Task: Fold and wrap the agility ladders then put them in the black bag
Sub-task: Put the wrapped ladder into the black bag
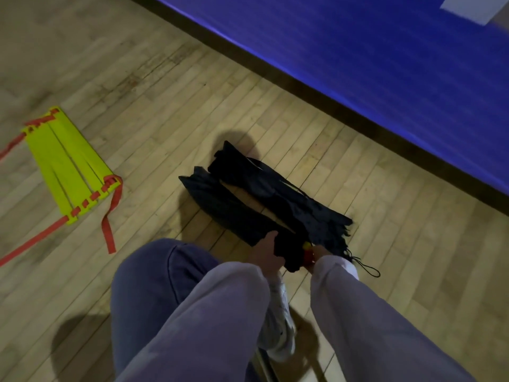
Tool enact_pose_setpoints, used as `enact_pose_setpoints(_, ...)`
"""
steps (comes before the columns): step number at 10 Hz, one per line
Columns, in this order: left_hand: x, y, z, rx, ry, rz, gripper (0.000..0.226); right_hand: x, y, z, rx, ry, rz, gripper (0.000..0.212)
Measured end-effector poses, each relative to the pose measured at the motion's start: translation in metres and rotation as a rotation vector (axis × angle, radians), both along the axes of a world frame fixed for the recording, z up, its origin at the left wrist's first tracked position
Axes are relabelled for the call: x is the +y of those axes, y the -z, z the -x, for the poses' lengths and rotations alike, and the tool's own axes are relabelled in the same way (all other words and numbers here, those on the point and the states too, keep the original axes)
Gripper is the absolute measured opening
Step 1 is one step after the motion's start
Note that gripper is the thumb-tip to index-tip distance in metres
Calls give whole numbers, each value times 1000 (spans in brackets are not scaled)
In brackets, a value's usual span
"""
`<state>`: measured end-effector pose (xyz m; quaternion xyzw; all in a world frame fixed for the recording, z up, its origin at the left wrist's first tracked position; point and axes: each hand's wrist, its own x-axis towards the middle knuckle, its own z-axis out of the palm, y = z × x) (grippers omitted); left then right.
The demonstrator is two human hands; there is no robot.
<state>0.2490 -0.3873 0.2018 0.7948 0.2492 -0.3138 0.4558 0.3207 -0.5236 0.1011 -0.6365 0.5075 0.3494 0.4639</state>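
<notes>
Two long black bags lie side by side on the wooden floor, a near one and a far one. My left hand grips the mouth of the near black bag at its left edge. My right hand holds the other side of the mouth, where a bit of yellow and red ladder shows inside. A second agility ladder, yellow rungs gathered flat with red straps trailing, lies on the floor to the left, apart from both hands.
A blue padded wall with a dark baseboard runs diagonally behind the bags. A black drawstring cord trails from the far bag's end. My knee and a white shoe are below the hands.
</notes>
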Motion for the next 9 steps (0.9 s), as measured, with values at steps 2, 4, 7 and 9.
enact_pose_setpoints(2, 9, 17, -14, -37, -273, -123, 43, 20, 23, 2, -3, -232, -436, 4)
enact_pose_setpoints(4, 31, -15, -33, -153, -342, -218, 30, 105, -56, -17, -57, -274, -732, 30)
enact_pose_setpoints(7, 164, -134, 16, -401, -685, -165, 12, 235, -191, 6, -278, -405, -778, 20)
enact_pose_setpoints(9, 230, -200, 114, -512, -970, 66, 27, 303, -286, 89, -209, -683, -945, 34)
